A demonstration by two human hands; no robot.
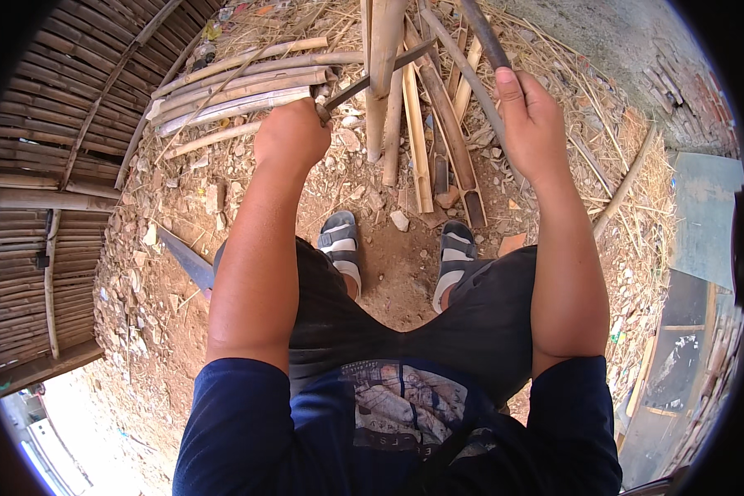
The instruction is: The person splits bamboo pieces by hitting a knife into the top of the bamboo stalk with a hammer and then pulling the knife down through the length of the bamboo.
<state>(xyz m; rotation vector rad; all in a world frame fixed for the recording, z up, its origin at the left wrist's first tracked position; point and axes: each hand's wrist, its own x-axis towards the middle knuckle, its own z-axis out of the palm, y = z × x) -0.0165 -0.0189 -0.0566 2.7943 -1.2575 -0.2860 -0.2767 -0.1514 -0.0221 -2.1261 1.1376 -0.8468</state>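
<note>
Bamboo wall (41,165) standing at far left. Left hand (292,132) is gripping, fist closed, a long blade (372,78) crossing an upright bamboo pole (382,58). Right hand (531,116) is clasping a dark rod (481,33). Split bamboo strips (438,140) lying on the ground below.

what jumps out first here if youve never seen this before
Top centre, an upright bamboo pole stands with a dark blade set across it, gripped by the left hand. The right hand holds a dark rod beside it. Split bamboo strips lie on the dirt behind.
</note>
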